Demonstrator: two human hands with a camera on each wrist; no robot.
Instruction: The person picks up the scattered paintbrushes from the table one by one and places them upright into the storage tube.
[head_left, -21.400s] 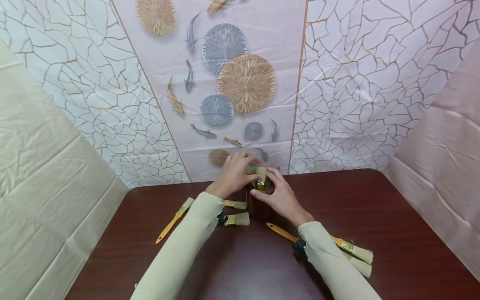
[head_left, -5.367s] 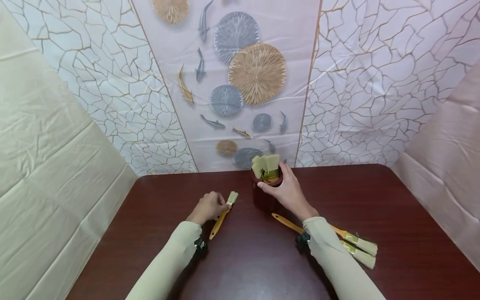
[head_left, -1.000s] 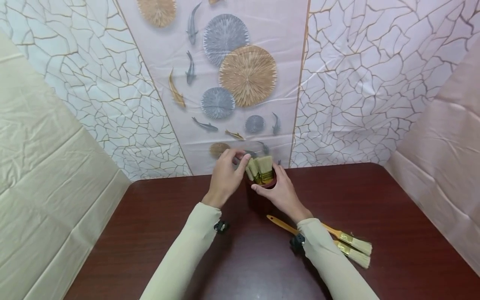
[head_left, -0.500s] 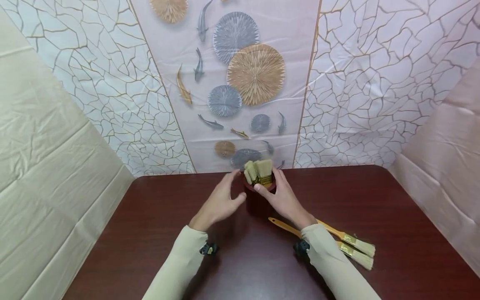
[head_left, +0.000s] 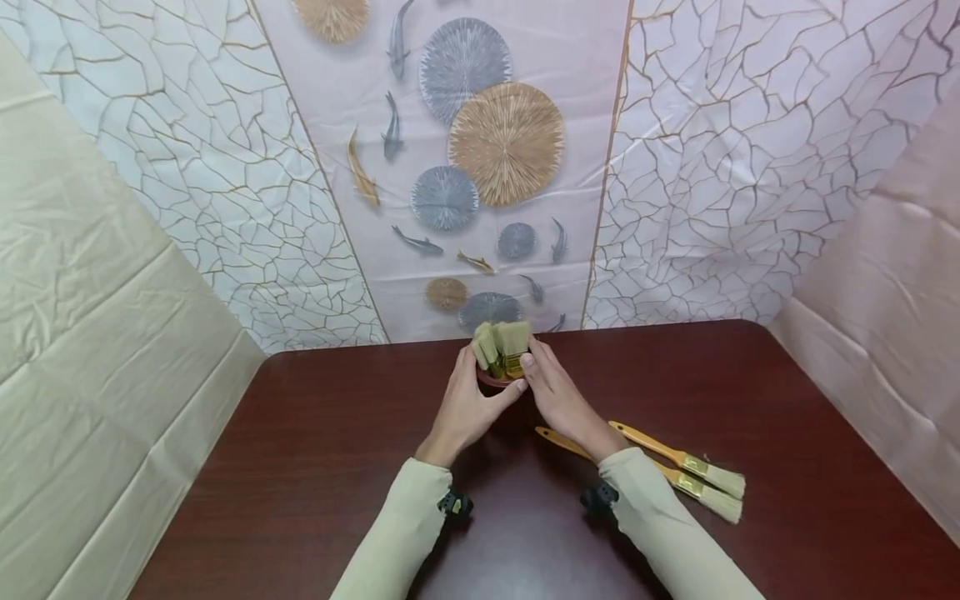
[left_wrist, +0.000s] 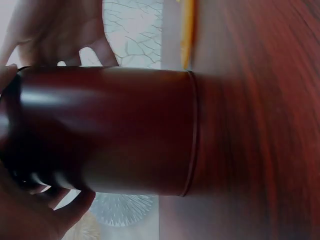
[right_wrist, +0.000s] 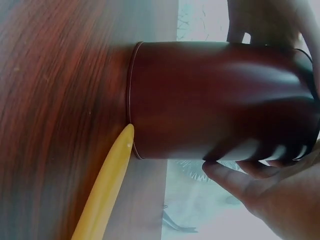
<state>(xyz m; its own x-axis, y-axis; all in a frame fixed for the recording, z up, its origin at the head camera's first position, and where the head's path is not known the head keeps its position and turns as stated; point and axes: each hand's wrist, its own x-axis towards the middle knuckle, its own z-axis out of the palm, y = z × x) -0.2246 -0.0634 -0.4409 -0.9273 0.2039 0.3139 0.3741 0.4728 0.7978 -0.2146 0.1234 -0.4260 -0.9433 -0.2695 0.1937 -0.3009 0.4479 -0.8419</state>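
Observation:
Both hands hold a dark reddish-brown cylindrical cup (left_wrist: pixel 110 130) from its two sides, near its top. Several paintbrushes (head_left: pixel 501 346) stand in it, pale bristles up, their handles hidden inside. My left hand (head_left: pixel 465 408) curves round the left side, thumb across the front by the rim. On the right side, my right hand (head_left: pixel 558 396) wraps the cup with its thumb close to the bristles. The right wrist view has the cup's base against or just above the table; I cannot tell which. A yellow brush handle (right_wrist: pixel 107 182) points at that base.
Two yellow-handled paintbrushes lie right of the cup: one brush (head_left: pixel 678 454) and, partly under the right forearm, another brush (head_left: pixel 690 485). The dark wooden table (head_left: pixel 337 417) ends at a patterned cloth backdrop (head_left: pixel 465 250) just behind the cup.
Brushes that lay on the table's left are gone from there. My left hand held one, took it to the cup, let go, then gripped the cup. The cup has shifted slightly left.

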